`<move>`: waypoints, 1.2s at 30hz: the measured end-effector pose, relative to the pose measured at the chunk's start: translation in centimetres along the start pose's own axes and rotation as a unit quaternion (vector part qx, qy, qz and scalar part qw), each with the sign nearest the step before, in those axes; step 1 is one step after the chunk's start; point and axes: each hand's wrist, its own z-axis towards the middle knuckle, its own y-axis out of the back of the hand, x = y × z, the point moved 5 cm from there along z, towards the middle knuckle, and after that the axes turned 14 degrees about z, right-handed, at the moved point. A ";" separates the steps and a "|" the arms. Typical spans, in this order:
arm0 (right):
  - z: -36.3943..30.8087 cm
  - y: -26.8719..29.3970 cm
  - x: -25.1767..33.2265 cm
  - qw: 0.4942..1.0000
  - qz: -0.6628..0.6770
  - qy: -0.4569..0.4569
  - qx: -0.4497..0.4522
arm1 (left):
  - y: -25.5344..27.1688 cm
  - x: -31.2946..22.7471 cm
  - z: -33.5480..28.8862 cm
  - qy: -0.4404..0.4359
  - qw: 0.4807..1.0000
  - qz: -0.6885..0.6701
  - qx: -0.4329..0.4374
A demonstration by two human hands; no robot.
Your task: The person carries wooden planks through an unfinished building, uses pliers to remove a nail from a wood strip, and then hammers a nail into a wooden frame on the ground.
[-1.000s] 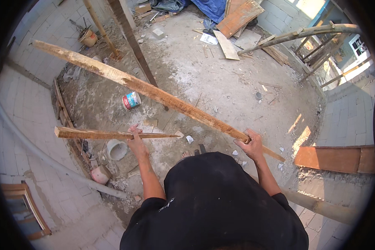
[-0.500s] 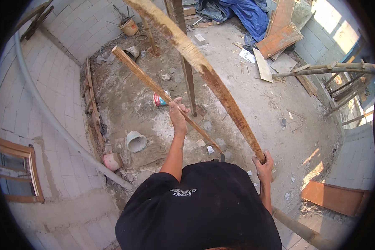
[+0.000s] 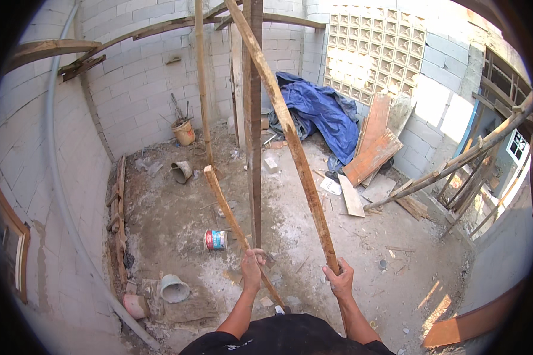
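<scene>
My left hand (image 3: 251, 266) is wrapped round a shorter, rough wooden stick (image 3: 226, 206), which slants from a pale cut end down toward my body. A small dark piece shows at its lower end; I cannot make out what it is. My right hand (image 3: 340, 278) grips a long wooden batten (image 3: 299, 148) close to its lower part. That batten leans up and to the left, crossing in front of a dark upright post (image 3: 253, 130), and runs out of the top of the picture. Whether it touches anything up there cannot be seen.
A paint bucket (image 3: 215, 239) and a grey bucket (image 3: 175, 289) lie on the dirty floor. A bamboo pole (image 3: 202, 89) stands beyond. At the back are a blue tarp (image 3: 320, 112) and leaning boards (image 3: 373, 157). Bamboo rails (image 3: 450, 168) slant across the right side.
The view has tilted up, showing more of the back wall and the vent blocks. Both hands now sit lower in the picture, still gripping the same two pieces of wood.
</scene>
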 end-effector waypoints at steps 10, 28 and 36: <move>-2.0 -0.5 1.8 0.982 -0.132 0.096 -0.096 | 0.0 -1.0 -1.3 0.025 0.998 0.055 -0.011; -3.5 0.9 4.1 0.998 -0.031 -0.057 0.006 | 1.0 -6.7 -0.3 -0.028 0.995 0.085 0.039; -2.2 4.8 10.3 0.956 -0.285 0.064 -0.023 | 4.6 -8.5 2.7 0.018 0.973 0.108 0.204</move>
